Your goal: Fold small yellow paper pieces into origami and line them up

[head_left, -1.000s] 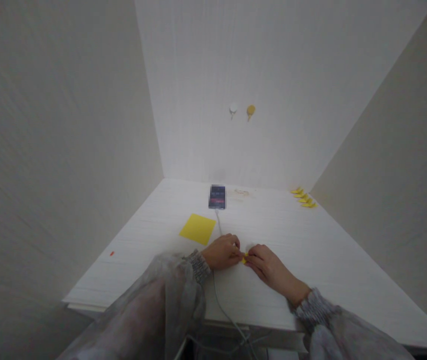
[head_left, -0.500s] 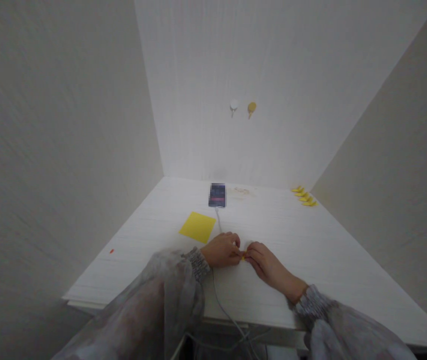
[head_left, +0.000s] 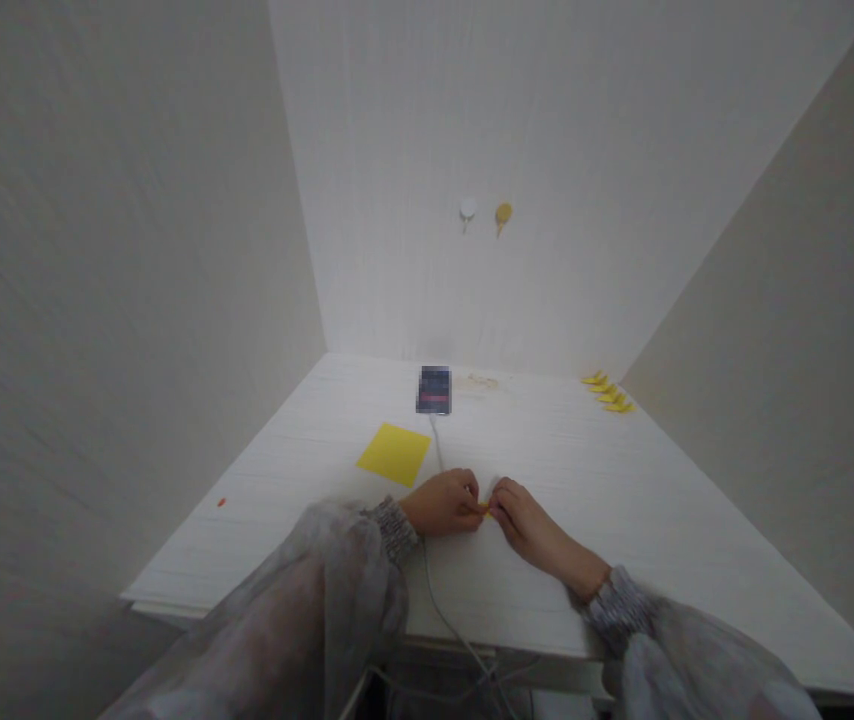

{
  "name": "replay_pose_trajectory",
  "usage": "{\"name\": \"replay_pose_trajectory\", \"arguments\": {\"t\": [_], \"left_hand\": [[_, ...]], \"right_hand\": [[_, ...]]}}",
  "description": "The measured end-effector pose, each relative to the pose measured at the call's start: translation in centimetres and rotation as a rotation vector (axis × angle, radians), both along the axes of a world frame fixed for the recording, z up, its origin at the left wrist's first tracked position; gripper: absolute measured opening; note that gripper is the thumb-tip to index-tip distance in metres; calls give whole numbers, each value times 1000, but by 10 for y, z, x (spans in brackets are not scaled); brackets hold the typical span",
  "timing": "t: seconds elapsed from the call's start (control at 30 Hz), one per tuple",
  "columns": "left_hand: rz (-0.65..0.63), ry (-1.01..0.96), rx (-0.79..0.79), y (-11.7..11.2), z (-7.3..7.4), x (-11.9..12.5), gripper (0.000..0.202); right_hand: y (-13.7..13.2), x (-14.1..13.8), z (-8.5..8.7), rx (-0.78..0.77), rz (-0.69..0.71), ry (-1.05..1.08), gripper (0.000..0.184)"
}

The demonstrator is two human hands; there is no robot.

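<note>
My left hand (head_left: 448,503) and my right hand (head_left: 523,518) meet near the front middle of the white table, fingertips pinched close together. Between them shows a small bit of folded yellow paper (head_left: 485,509), mostly hidden by the fingers; both hands are closed on it. Beyond my left hand lies a flat square sheet of yellow paper (head_left: 395,454). At the far right of the table stand several small folded yellow paper pieces (head_left: 608,392) in a row.
A phone (head_left: 434,390) with a blurred screen lies at the back, its white cable (head_left: 433,580) running under my left wrist and over the table's front edge. A small orange piece (head_left: 221,502) lies at left. Two hooks, one white (head_left: 467,209), one yellow (head_left: 503,213), are on the back wall.
My fingers have shifted slightly around the small yellow paper, my right hand moving a little up and to the left. The other things stay where they were.
</note>
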State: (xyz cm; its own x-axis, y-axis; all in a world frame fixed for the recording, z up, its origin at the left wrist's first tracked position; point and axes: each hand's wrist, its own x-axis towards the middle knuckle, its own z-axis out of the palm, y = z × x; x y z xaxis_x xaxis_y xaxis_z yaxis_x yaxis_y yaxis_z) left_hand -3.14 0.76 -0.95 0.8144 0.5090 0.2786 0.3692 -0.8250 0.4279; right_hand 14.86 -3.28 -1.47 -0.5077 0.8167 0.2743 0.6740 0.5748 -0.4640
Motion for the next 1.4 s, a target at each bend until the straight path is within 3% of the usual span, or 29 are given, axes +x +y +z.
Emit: {"name": "replay_pose_trajectory", "arguments": {"t": [0.23, 0.6, 0.9, 1.4], "left_hand": [[28, -110, -135, 2, -5, 2, 16], [112, 19, -150, 2, 1, 5, 14], [132, 37, -122, 4, -6, 6, 15], [172, 130, -49, 1, -2, 8, 15]], "right_hand": [[1, -2, 3, -44, 7, 29, 13], [5, 6, 6, -177, 112, 209, 11], [10, 3, -3, -182, 27, 236, 16], [17, -6, -5, -221, -121, 195, 18]]}}
